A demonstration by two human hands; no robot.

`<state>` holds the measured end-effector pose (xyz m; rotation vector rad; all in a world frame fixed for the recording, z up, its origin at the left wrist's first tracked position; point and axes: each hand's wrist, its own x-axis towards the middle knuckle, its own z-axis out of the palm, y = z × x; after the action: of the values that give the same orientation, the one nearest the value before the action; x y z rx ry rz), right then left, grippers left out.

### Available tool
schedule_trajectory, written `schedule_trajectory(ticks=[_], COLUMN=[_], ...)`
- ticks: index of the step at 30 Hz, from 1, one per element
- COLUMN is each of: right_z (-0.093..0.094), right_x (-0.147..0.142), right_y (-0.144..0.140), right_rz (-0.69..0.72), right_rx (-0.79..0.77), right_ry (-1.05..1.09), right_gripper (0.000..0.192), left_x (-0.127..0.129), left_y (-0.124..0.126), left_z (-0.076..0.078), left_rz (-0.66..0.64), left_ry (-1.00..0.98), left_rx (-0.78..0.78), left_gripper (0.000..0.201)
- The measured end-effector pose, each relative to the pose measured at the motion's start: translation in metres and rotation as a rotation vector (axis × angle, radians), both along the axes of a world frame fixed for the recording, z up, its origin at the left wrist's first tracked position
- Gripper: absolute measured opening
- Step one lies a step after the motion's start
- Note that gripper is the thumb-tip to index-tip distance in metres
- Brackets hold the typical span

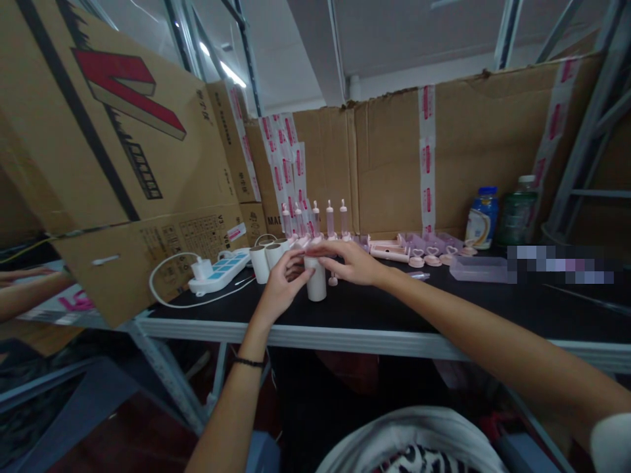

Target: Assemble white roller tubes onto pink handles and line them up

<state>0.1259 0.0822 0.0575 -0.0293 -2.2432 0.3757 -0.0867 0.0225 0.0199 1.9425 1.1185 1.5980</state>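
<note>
A white cylinder (317, 286) stands upright on the black table, near its front edge. My left hand (286, 281) is closed at the cylinder's upper left side, its thumb against the wall. Over the top from the right comes my right hand (352, 261), fingers bent and drawn in at the rim; whatever lies under them is hidden. Behind the hands, pink stick-like parts (330, 220) stand upright in a row. Two more white cylinders (259, 265) stand to the left of my left hand.
A white power strip (220, 270) with a plugged-in cable lies left. Right are pink heart-topped parts (432, 256), a clear purple tray (480, 269), a blue-capped bottle (482, 220) and a green bottle (517, 213). Cardboard walls (389, 164) enclose the table. Another person's arm (34, 292) shows far left.
</note>
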Motion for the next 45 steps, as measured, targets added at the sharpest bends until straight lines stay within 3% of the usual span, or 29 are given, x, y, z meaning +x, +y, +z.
schedule_trajectory(ticks=[9,17,20,22,24,26,30,37,42,45], right_z=[-0.004,0.004,0.014,0.018,0.018,0.014,0.001,-0.011,-0.001,0.005], right_x=[0.001,-0.001,0.011,0.023,0.033,0.039,0.042,0.04,0.036,0.03], right_y=[0.007,0.018,0.026,0.032,0.038,0.044,0.051,0.056,0.054,0.047], right_rz=[-0.054,0.092,-0.14,-0.384,-0.541,-0.581,-0.591,-0.664,-0.718,-0.644], right_rx=[0.006,-0.328,-0.243,-0.125,-0.033,-0.008,-0.101,-0.125,-0.224,-0.449], right_ry=[-0.046,0.124,0.146,0.014,-0.189,-0.392,-0.665,-0.727,-0.535,-0.242], right_gripper=[0.042,0.042,0.035,0.026,0.018,0.015,0.012,0.014,0.008,0.009], left_x=[0.002,-0.001,-0.001,0.001,0.004,0.006,0.007,0.009,0.009,0.01], left_y=[-0.002,0.001,0.0,-0.002,-0.004,-0.006,-0.007,-0.004,-0.004,-0.008], left_z=[0.0,0.002,0.004,0.005,0.005,0.005,0.003,-0.002,-0.003,-0.002], left_rz=[0.033,0.044,0.048,0.048,0.045,0.041,0.038,-0.007,-0.057,-0.081], left_ry=[0.021,0.069,0.106,0.119,0.123,0.128,0.155,0.189,0.187,0.171], left_rx=[0.014,0.031,0.034,0.032,0.029,0.023,0.016,-0.01,-0.023,-0.072], left_gripper=[0.05,0.05,0.045,0.041,0.039,0.04,0.04,0.052,0.057,0.061])
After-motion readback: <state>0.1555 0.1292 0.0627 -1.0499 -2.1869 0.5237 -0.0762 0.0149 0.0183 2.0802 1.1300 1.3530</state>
